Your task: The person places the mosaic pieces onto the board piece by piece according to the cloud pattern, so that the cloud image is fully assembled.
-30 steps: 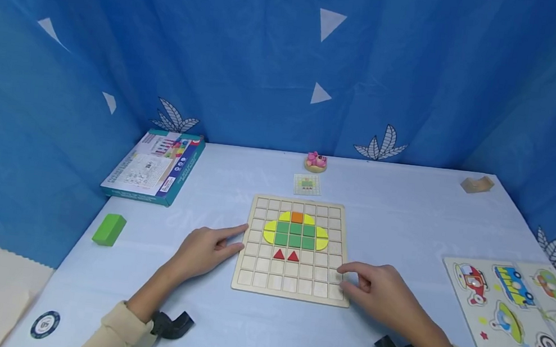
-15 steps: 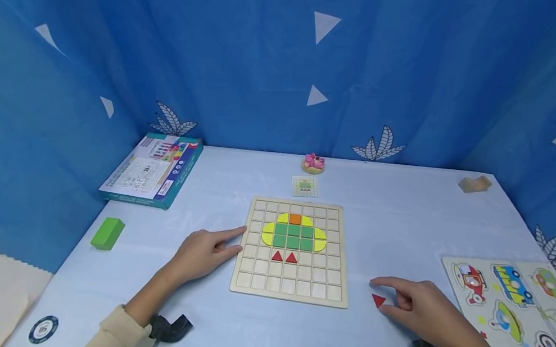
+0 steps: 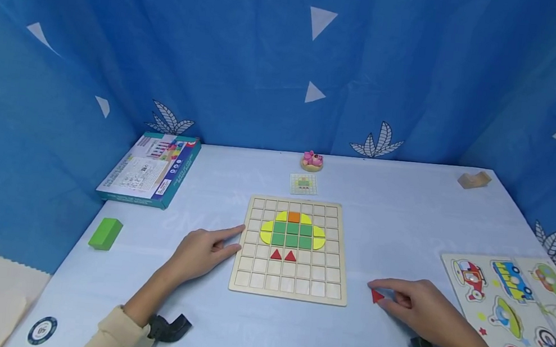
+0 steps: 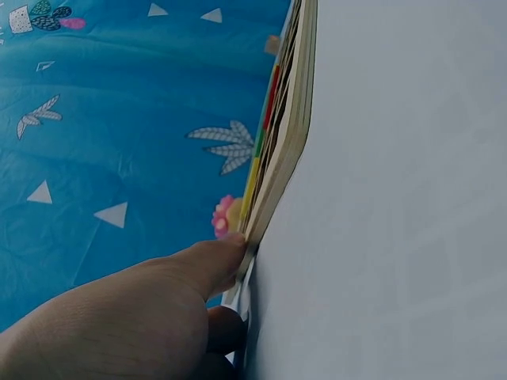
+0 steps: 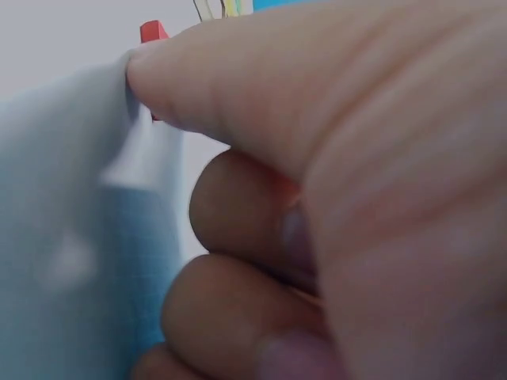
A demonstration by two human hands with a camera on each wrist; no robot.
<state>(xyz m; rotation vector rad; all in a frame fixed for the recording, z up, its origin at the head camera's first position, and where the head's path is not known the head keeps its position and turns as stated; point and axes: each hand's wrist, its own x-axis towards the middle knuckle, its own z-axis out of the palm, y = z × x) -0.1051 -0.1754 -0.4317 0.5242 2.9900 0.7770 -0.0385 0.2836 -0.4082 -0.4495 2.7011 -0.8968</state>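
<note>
A wooden grid board (image 3: 254,280) lies mid-table, bearing yellow rounded pieces (image 3: 265,235), green squares (image 3: 291,240), an orange square (image 3: 294,217) and two red triangles (image 3: 291,256). My left hand (image 3: 200,256) touches the board's left edge with thumb and index fingertip, fingers extended; the left wrist view shows the thumb (image 4: 210,257) against the edge. Right of the board, my right hand (image 3: 419,307) pinches a loose red triangle (image 3: 377,297) between thumb and index finger. In the right wrist view its red side (image 5: 152,32) shows past the thumb, other fingers curled below.
A small pattern card (image 3: 304,184) and a pink figurine (image 3: 312,161) sit behind the board. To the left are a flat box (image 3: 148,168), a green block (image 3: 105,234) and a round chip (image 3: 42,331). A picture puzzle (image 3: 512,319) lies right; a wooden piece (image 3: 474,180) is back right.
My right hand has moved right, from the board's right edge to the loose red triangle, which has turned between its thumb and index finger. The left hand stays at the board's edge.
</note>
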